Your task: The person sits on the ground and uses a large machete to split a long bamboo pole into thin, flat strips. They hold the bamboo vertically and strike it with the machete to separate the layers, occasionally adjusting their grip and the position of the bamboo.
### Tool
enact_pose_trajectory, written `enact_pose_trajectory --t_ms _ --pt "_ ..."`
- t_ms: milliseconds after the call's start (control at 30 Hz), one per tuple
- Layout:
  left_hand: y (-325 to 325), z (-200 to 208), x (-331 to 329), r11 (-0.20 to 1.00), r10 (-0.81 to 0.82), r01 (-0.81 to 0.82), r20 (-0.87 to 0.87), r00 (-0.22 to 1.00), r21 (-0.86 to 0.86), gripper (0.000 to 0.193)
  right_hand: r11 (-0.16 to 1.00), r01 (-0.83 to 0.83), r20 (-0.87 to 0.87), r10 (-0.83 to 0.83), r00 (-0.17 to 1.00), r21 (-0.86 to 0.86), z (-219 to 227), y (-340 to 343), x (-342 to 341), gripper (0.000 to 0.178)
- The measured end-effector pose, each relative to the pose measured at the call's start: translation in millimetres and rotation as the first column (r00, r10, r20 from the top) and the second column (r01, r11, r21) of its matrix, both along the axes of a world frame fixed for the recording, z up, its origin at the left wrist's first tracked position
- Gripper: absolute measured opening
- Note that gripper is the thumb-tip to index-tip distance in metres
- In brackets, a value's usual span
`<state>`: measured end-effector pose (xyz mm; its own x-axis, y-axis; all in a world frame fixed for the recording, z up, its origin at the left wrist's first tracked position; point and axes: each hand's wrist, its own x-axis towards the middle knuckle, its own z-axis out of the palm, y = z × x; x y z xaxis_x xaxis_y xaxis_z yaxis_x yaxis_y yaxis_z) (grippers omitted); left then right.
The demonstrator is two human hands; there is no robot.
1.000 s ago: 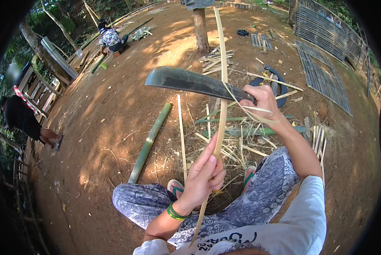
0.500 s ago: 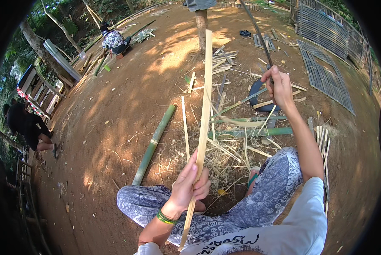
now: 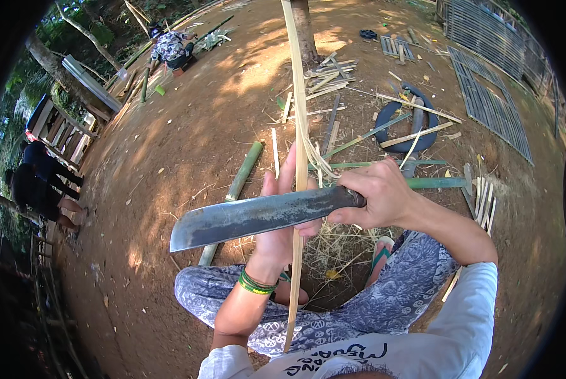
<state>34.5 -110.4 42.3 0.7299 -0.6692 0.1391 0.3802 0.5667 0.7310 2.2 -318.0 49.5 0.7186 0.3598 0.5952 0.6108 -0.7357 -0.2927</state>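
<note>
A long pale bamboo strip (image 3: pixel 300 107) stands nearly upright before me, its lower end over my lap. My left hand (image 3: pixel 275 243) holds it from below; thumb and index finger point up while other fingers curl round the strip. Across the near side of the strip lies the broad dark blade of a machete (image 3: pixel 251 218), partly covering my left hand, its tip toward the left. My right hand (image 3: pixel 381 192) is closed round the machete's handle, most of which is hidden. Thin curled shavings (image 3: pixel 314 155) hang beside the strip above the blade.
A green bamboo pole (image 3: pixel 245 167) lies left of the strip. Shavings (image 3: pixel 343 252) litter the ground between my feet. Split bamboo pieces (image 3: pixel 327 79), a black rubber ring (image 3: pixel 381 123) and slatted bamboo panels (image 3: pixel 491 104) lie farther off. People (image 3: pixel 39 183) are at left and far back (image 3: pixel 172 50).
My right hand has come down and left, bringing the machete across the strip. The left hand has moved up, its thumb and index finger now extended. A second person shows at left.
</note>
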Motion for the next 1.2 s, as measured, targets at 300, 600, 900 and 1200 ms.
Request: enact_pose_trajectory --t_ms 300,600,900,1200 --pt "3 0 -22 0.994 -0.098 0.098 -0.003 0.995 0.058 0.054 0.995 0.095 0.118 -0.099 0.988 0.041 3 -11 11 0.057" --pt "-2 4 -17 0.995 0.028 -0.033 0.064 0.998 0.091 0.036 0.986 0.092 0.128 -0.111 0.986 0.142 3 -17 19 0.056" --pt "-5 12 -19 0.936 0.017 -0.142 0.361 0.932 0.323 0.053 0.957 0.099 0.080 -0.126 0.989 0.274 11 -28 19 0.055" --pt "-30 61 -2 0.962 0.149 -0.227 0.405 0.902 0.151 0.031 0.953 0.044 0.172 -0.100 0.980 0.301 35 -35 18 0.058"
